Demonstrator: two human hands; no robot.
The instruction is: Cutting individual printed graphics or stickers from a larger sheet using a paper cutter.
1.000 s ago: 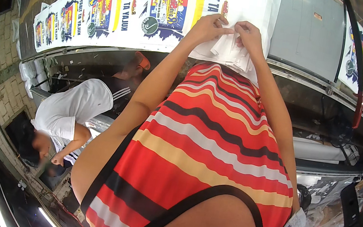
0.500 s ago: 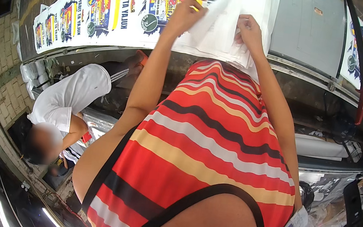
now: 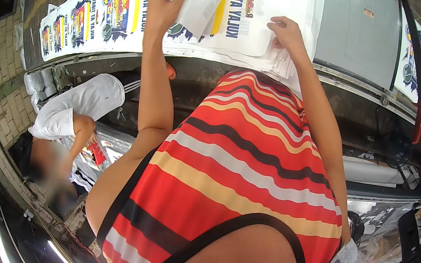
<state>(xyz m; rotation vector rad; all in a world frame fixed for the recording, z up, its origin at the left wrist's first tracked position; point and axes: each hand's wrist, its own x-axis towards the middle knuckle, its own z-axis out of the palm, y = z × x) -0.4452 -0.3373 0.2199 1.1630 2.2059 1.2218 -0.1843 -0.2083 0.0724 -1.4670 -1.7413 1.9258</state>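
Observation:
A long white printed sheet (image 3: 148, 40) with repeating colourful designs lies on the table. Pinched by my left hand (image 3: 165, 5), a thin white sheet of paper (image 3: 199, 7) is raised off the print, bent and see-through. Part of a blue, red and yellow design shows beneath it. My right hand (image 3: 288, 34) hovers over or rests on the right end of the print, fingers curled together; whether a paper edge is between them is hard to see. Under its wrist, loose white paper sheets (image 3: 284, 66) hang at the table's near edge.
A grey flat panel (image 3: 358, 34) lies right of the print, with another printed sheet (image 3: 418, 70) beyond. A dark bar with a red end (image 3: 419, 122) crosses there. At lower left, a person in a white shirt (image 3: 81, 106) bends over. White rolls (image 3: 373, 172) lie at right.
My left hand has moved left, carrying the thin sheet's edge and uncovering more print. My right hand stays nearly in place. The person at left has shifted and reaches toward something red.

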